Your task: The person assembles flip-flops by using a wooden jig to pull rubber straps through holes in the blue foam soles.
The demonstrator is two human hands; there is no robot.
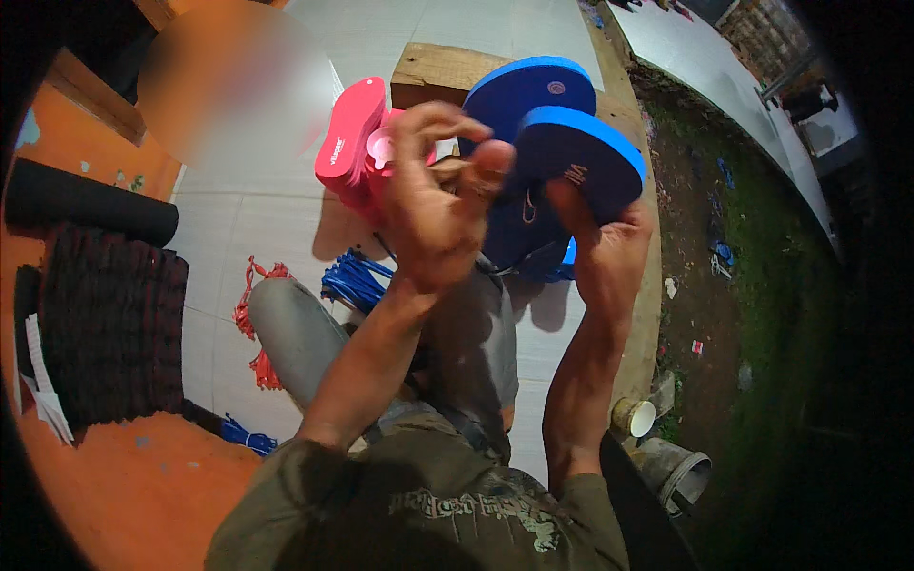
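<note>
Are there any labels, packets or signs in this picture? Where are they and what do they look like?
Pale logo mark on the blue sandal sole, held up in the right hand: small, on its dark underside.
White logo strip on the red sandal sole, behind the left hand: narrow, along its edge.
No packets, signs or screens.

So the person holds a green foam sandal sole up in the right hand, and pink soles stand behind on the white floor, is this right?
Not quite. The head view shows the foam sandal sole in the right hand is blue, not green. The pink soles do stand behind, on the white floor.
</note>
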